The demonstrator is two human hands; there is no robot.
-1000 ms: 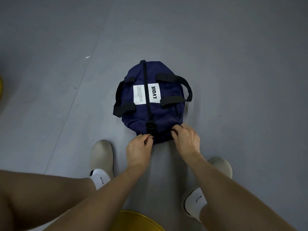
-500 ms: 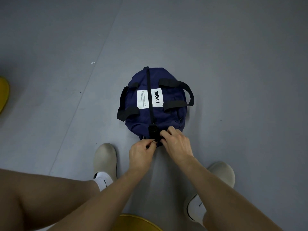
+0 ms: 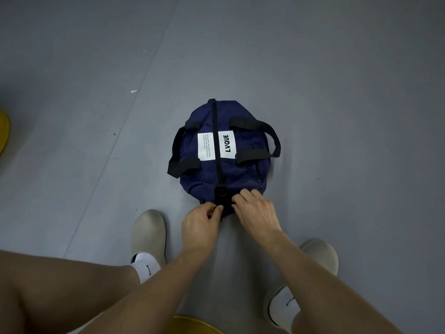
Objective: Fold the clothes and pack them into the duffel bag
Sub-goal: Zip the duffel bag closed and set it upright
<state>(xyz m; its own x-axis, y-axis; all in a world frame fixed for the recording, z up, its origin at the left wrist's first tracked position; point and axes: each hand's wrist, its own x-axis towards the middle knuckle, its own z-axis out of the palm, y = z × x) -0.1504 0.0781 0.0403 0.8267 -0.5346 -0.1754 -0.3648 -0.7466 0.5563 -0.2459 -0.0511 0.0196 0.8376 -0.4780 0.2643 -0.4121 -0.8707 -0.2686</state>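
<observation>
1. Plainly, the navy duffel bag (image 3: 240, 172) lies on the grey floor (image 3: 337, 92), straight ahead of the person and just beyond their feet, its top closed.
2. A black strap (image 3: 215, 141) runs along the top from the far end to a black buckle (image 3: 221, 190) at the near end. It splits a white label (image 3: 227, 147) printed "LVQUE".
3. Black handles (image 3: 269, 133) hang out to each side of the bag, one loop on the left and one on the right.
4. The left hand (image 3: 199, 225) is at the bag's near end, thumb and forefinger pinched together on it just below the buckle.
5. The right hand (image 3: 257, 213) sits just beside it, fingers bent down onto the cloth right of the buckle. Whether they pinch the cloth or only press it, I cannot tell.
6. Beige shoes (image 3: 149, 237) with white socks (image 3: 145, 263) stand on either side of the forearms, well apart.
7. A yellow rim (image 3: 192, 326) shows at the bottom edge, and another yellow shape (image 3: 3, 131) at the left edge.
</observation>
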